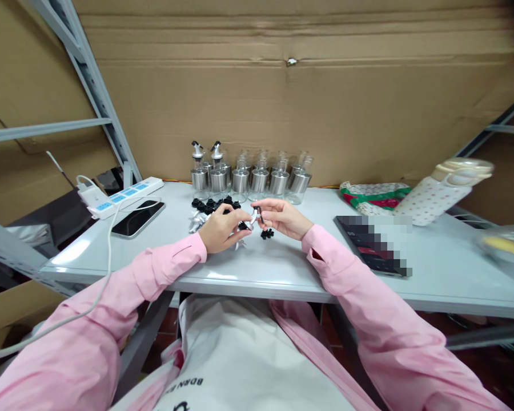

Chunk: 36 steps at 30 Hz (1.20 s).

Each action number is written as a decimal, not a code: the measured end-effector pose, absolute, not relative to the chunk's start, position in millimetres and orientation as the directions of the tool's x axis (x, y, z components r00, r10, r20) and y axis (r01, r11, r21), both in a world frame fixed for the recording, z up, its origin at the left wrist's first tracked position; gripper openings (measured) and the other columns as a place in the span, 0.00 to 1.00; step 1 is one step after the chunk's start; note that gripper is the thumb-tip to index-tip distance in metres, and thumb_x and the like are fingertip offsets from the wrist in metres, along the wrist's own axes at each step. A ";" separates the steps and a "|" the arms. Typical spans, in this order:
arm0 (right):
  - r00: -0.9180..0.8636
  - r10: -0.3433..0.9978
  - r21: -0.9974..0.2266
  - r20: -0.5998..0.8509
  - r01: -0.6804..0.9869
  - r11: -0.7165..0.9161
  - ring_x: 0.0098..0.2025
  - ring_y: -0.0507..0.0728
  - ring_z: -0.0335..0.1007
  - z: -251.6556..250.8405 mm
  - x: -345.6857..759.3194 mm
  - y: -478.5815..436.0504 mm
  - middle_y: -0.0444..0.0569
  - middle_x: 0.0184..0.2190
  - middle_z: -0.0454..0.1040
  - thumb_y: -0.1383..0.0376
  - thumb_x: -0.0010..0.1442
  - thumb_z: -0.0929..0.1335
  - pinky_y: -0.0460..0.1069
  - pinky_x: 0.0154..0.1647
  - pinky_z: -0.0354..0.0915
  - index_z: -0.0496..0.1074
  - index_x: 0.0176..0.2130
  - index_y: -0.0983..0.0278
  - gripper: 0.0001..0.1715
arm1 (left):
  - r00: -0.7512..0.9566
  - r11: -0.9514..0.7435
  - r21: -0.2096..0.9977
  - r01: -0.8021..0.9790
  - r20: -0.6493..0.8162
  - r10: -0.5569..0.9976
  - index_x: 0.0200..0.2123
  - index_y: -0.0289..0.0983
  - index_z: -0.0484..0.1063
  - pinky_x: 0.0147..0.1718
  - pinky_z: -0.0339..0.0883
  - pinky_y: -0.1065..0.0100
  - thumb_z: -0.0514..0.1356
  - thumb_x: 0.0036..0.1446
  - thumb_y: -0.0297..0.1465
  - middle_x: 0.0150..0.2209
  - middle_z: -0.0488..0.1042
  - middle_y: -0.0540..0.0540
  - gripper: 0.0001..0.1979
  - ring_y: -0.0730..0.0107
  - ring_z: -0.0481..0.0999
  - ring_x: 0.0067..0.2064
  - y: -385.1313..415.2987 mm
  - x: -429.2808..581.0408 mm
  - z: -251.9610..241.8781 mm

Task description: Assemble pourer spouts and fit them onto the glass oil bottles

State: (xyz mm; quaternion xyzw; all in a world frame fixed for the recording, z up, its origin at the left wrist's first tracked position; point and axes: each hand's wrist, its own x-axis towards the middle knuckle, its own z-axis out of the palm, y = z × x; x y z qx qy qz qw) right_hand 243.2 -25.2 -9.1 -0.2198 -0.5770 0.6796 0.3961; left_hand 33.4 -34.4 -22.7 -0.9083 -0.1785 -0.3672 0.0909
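Observation:
My left hand (223,228) pinches a silver bottle pourer (253,220) by its base, just above the table. At the spout's tip, the fingers of my right hand (283,218) are closed on a small black cap piece (258,210). Silver pourer parts (196,221) lie beside my left hand, partly hidden by it. Behind them is a cluster of black stoppers (209,204). Several tiny black pieces (266,233) rest on the table below my right hand.
Glass bottles with steel sleeves (259,181) line the back; two at the left carry pourers. A phone (139,219) and power strip (124,197) are at left, with a white cable (110,251) crossing my left sleeve. Right are a dark tablet-like device (364,242) and dotted bottle (437,194).

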 end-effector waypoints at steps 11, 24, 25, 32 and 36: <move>-0.612 0.775 -0.956 0.159 -0.290 -0.033 0.25 0.48 0.72 -8.8 242.8 -25.7 0.44 0.26 0.75 0.68 0.45 0.74 0.43 0.26 0.69 0.74 0.40 0.64 0.19 | 0.654 -0.930 -0.075 0.359 0.731 0.194 0.42 0.36 0.61 0.43 0.59 0.61 0.50 0.62 0.36 0.34 0.75 0.48 0.10 0.72 0.72 0.27 -36.5 34.0 -20.9; -0.635 0.753 -0.956 0.175 -0.293 -0.025 0.27 0.47 0.73 -12.3 245.1 -23.3 0.45 0.35 0.75 0.70 0.45 0.74 0.42 0.28 0.70 0.73 0.41 0.63 0.20 | 0.660 -0.940 -0.060 0.335 0.727 0.189 0.42 0.36 0.61 0.41 0.61 0.62 0.49 0.62 0.36 0.35 0.75 0.46 0.10 0.71 0.72 0.30 -33.4 33.6 -23.9; -0.632 0.754 -0.955 0.181 -0.295 -0.018 0.27 0.47 0.73 -12.4 244.9 -23.1 0.45 0.37 0.75 0.71 0.45 0.74 0.42 0.28 0.70 0.73 0.40 0.63 0.20 | 0.668 -0.937 -0.050 0.345 0.714 0.208 0.42 0.36 0.61 0.41 0.61 0.62 0.48 0.62 0.37 0.35 0.75 0.46 0.11 0.71 0.72 0.30 -33.1 33.5 -24.5; -0.643 0.743 -0.951 0.183 -0.307 -0.031 0.27 0.48 0.74 -13.3 244.5 -21.8 0.44 0.35 0.76 0.70 0.43 0.75 0.42 0.28 0.70 0.72 0.37 0.63 0.19 | 0.665 -0.938 -0.107 0.329 0.731 0.149 0.43 0.35 0.62 0.40 0.61 0.62 0.49 0.63 0.36 0.37 0.75 0.44 0.11 0.72 0.71 0.29 -33.8 33.4 -24.6; -0.658 0.733 -0.952 0.173 -0.303 -0.047 0.26 0.48 0.74 -12.5 244.8 -22.4 0.43 0.34 0.77 0.70 0.42 0.76 0.42 0.26 0.70 0.72 0.36 0.63 0.19 | 0.669 -0.930 -0.113 0.350 0.725 0.164 0.43 0.36 0.62 0.40 0.61 0.63 0.48 0.63 0.37 0.36 0.75 0.45 0.12 0.72 0.70 0.28 -35.1 33.1 -24.0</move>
